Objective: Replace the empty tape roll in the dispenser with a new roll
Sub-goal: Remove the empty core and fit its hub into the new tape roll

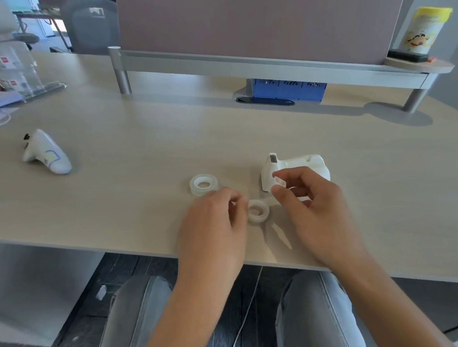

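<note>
Lying out of the dispenser (295,168), the empty core (258,211) is being pinched by the left hand (212,223) while a small spindle (279,182) is being gripped by the right hand (314,208), the new roll (203,184) waiting untouched on the desk (140,158).

bare desk (139,141) leftward, dispenser (295,168) — right

Clear new roll (204,184) lies flat left of white dispenser (295,170).
</note>
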